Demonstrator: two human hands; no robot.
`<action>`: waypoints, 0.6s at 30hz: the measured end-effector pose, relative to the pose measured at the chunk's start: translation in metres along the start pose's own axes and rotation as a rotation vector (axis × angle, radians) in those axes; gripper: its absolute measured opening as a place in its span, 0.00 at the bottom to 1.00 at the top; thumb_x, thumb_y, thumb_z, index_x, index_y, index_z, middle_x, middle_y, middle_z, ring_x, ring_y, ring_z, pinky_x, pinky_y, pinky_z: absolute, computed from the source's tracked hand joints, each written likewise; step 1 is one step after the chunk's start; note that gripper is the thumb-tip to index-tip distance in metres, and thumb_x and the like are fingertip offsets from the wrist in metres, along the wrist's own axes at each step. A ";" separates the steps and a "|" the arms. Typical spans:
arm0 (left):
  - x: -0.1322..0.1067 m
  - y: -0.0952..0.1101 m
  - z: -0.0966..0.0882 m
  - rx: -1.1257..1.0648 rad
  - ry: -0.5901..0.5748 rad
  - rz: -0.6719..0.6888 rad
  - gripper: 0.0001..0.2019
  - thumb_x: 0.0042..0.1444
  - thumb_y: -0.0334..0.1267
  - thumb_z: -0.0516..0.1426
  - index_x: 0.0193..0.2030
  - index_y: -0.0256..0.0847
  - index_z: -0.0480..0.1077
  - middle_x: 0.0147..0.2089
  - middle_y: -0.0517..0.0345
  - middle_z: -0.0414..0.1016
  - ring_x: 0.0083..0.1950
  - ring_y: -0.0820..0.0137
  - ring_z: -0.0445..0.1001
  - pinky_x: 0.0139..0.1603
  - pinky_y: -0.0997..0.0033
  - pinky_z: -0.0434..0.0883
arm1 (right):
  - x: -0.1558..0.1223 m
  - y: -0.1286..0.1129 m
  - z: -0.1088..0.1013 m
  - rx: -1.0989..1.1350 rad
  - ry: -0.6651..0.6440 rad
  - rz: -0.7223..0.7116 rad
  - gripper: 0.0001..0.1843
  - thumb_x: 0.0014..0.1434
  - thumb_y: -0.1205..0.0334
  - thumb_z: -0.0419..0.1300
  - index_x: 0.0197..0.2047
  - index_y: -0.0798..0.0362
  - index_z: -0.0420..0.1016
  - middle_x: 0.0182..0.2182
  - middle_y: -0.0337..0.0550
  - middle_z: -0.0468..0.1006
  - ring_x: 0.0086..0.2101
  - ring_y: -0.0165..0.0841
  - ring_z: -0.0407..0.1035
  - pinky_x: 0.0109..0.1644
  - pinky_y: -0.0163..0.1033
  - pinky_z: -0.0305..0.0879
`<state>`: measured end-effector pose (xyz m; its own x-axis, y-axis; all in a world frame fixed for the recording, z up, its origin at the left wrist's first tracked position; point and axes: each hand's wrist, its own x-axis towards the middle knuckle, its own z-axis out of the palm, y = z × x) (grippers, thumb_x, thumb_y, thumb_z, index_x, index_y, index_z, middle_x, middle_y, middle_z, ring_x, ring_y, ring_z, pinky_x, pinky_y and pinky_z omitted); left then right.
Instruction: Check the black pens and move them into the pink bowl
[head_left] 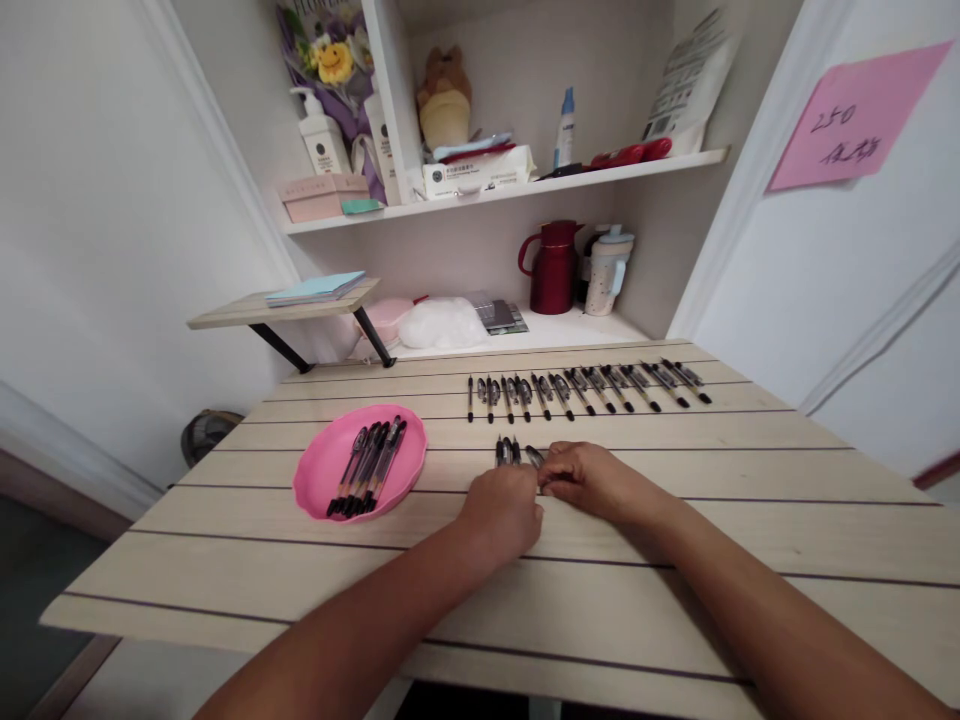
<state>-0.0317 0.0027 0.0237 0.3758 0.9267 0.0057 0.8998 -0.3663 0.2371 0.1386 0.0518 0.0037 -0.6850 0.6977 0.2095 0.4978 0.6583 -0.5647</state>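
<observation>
My left hand (501, 512) is closed low over the desk, with the dark tips of several black pens (508, 452) sticking out past its knuckles. The hand covers the rest of those pens. Right beside it, my right hand (585, 478) pinches a small dark pen cap (535, 457), most of it behind the fingers. Farther back lies a long row of uncapped black pens (526, 398) with loose caps between them. To the left, a pink scalloped tray (309, 478) holds several capped pens (371, 465).
The striped wooden desk (712, 545) runs back to a white shelf unit. A small raised stand (247, 308) bears blue paper at the back left. A red jug (555, 268) and a pale tumbler (606, 272) stand at the back. A pink note (859, 118) hangs on the right wall.
</observation>
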 end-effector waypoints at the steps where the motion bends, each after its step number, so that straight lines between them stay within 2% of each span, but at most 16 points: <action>1: 0.000 0.001 0.000 0.001 -0.008 -0.008 0.11 0.49 0.34 0.51 0.40 0.38 0.67 0.40 0.46 0.73 0.42 0.59 0.71 0.41 0.62 0.66 | -0.001 0.003 -0.002 -0.011 -0.003 0.016 0.09 0.51 0.67 0.55 0.31 0.48 0.76 0.29 0.39 0.75 0.31 0.31 0.68 0.36 0.34 0.60; 6: 0.001 0.006 0.001 0.000 -0.025 -0.001 0.11 0.49 0.31 0.50 0.40 0.37 0.65 0.37 0.44 0.72 0.39 0.56 0.72 0.36 0.61 0.66 | -0.004 0.022 -0.008 0.049 -0.037 0.108 0.06 0.49 0.64 0.57 0.29 0.49 0.76 0.27 0.38 0.76 0.29 0.31 0.68 0.35 0.35 0.60; 10: 0.002 0.006 0.004 -0.025 0.010 0.000 0.11 0.47 0.30 0.50 0.39 0.38 0.64 0.37 0.46 0.72 0.38 0.59 0.71 0.35 0.64 0.65 | -0.005 0.024 -0.008 0.195 -0.026 0.140 0.06 0.49 0.63 0.57 0.28 0.50 0.76 0.26 0.38 0.75 0.28 0.31 0.67 0.33 0.35 0.60; 13: 0.003 0.002 0.000 -0.115 0.098 -0.007 0.10 0.45 0.29 0.51 0.37 0.40 0.63 0.34 0.51 0.72 0.37 0.62 0.71 0.34 0.67 0.64 | -0.005 0.019 -0.013 0.288 0.099 0.164 0.06 0.48 0.61 0.58 0.27 0.51 0.76 0.26 0.38 0.74 0.26 0.29 0.66 0.30 0.34 0.60; 15: 0.004 -0.002 -0.008 -0.234 0.152 -0.062 0.11 0.45 0.29 0.51 0.38 0.40 0.63 0.30 0.55 0.70 0.33 0.66 0.70 0.33 0.69 0.64 | -0.005 0.017 -0.017 0.344 0.212 0.218 0.06 0.48 0.60 0.59 0.27 0.52 0.75 0.24 0.38 0.73 0.25 0.29 0.65 0.29 0.34 0.59; 18: 0.006 -0.008 -0.023 -0.613 0.128 -0.179 0.17 0.47 0.34 0.53 0.46 0.40 0.61 0.25 0.62 0.66 0.24 0.72 0.69 0.25 0.74 0.63 | -0.006 0.019 -0.023 0.491 0.334 0.328 0.07 0.48 0.57 0.61 0.27 0.53 0.72 0.19 0.35 0.70 0.22 0.27 0.63 0.26 0.33 0.58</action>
<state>-0.0418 0.0128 0.0445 0.1680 0.9856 0.0211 0.6424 -0.1257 0.7560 0.1643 0.0670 0.0097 -0.2994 0.9412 0.1564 0.2985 0.2481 -0.9216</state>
